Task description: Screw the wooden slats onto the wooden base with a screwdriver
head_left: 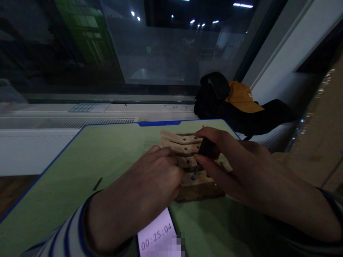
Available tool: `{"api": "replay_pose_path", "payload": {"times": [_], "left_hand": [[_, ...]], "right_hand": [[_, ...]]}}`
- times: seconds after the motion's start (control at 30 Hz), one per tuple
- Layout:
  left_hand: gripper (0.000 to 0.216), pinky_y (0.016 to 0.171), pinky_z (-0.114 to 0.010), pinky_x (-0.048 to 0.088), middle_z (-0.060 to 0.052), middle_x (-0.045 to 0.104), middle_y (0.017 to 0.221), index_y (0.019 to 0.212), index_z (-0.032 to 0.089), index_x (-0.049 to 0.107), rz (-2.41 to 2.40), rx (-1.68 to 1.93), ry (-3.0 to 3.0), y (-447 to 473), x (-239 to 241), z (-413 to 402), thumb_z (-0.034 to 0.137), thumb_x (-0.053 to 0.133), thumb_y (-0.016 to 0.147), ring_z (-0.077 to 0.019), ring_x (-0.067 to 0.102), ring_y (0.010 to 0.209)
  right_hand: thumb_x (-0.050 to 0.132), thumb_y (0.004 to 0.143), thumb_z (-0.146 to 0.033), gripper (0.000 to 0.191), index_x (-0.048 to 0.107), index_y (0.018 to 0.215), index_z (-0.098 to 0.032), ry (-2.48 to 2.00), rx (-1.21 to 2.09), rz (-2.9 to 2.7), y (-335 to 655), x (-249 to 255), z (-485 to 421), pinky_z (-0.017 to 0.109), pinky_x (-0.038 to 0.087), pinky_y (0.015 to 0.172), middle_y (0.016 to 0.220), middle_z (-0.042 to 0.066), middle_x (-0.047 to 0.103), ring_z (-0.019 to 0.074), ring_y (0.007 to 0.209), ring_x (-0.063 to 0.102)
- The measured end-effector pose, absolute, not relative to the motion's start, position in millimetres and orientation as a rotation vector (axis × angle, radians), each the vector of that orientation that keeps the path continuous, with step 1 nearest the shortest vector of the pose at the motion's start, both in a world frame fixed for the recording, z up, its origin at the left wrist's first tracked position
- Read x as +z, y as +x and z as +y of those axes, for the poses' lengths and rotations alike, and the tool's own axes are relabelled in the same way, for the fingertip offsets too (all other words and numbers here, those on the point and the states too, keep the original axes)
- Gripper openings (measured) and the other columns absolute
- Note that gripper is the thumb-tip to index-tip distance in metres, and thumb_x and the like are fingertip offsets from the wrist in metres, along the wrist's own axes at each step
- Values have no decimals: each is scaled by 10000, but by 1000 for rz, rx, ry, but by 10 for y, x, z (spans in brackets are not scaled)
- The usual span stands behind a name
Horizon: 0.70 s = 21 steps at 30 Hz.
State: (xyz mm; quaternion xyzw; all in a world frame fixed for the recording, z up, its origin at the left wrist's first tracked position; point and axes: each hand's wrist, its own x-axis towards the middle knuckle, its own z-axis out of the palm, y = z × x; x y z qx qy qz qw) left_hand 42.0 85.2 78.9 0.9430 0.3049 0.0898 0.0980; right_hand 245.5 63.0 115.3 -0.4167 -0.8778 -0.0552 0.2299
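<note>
R fingers (214, 134) w/ screwdriver (207, 147) — prob.

I can read just one figure, 00:25:04, in dark digits that slope upward to the right across the pale, lit screen of the phone (158, 232) lying on the green tabletop (118, 153), just beside my left hand (154, 178); below those digits the screen breaks up into blurred squares, and I can make out nothing there. The orange cap (241, 96) on the far right bears a small white label (250, 95), but its lettering, if any, is too tiny for me to read.
</note>
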Motion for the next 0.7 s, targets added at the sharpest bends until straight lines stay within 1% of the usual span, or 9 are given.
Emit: {"api": "replay_pose_path", "payload": {"times": [0.17, 0.33, 0.47, 0.57, 0.7], "left_hand": [[157, 895, -437, 350, -14, 656, 1001, 936, 251, 656, 910, 212, 2762, 404, 757, 869, 270, 500, 931, -223, 547, 977], [160, 872, -433, 357, -12, 657, 946, 882, 235, 649, 901, 251, 2772, 385, 718, 884, 268, 500, 930, -216, 553, 931], [170, 922, -441, 347, -20, 653, 1002, 920, 243, 652, 898, 203, 2765, 398, 738, 883, 264, 484, 938, -226, 544, 999], [154, 957, -440, 330, -11, 653, 1015, 935, 251, 650, 897, 188, 2757, 408, 754, 881, 242, 497, 930, -224, 537, 1032], [122, 909, -435, 336, -1, 651, 986, 878, 244, 641, 914, 206, 2772, 406, 752, 871, 255, 525, 913, -221, 543, 989]], "right_hand": [[496, 896, -203, 355, 416, 1241, -177, -1123, -167, -2420, 2464, 1145, 636, 212, 414, 494, 848, 17, 683, 125, 579, 628], [498, 901, -216, 350, 410, 1238, -183, -1129, -180, -2424, 2466, 1144, 631, 212, 393, 472, 830, 7, 670, 116, 544, 597], [505, 895, -205, 360, 404, 1240, -186, -1113, -178, -2427, 2473, 1142, 624, 211, 385, 457, 821, 1, 661, 111, 519, 578], [506, 895, -190, 357, 402, 1237, -181, -1091, -178, -2422, 2474, 1134, 628, 204, 407, 485, 843, 3, 660, 110, 552, 592], [504, 901, -210, 365, 393, 1248, -174, -1088, -177, -2431, 2471, 1129, 630, 197, 390, 466, 839, -2, 650, 101, 550, 581]]}}
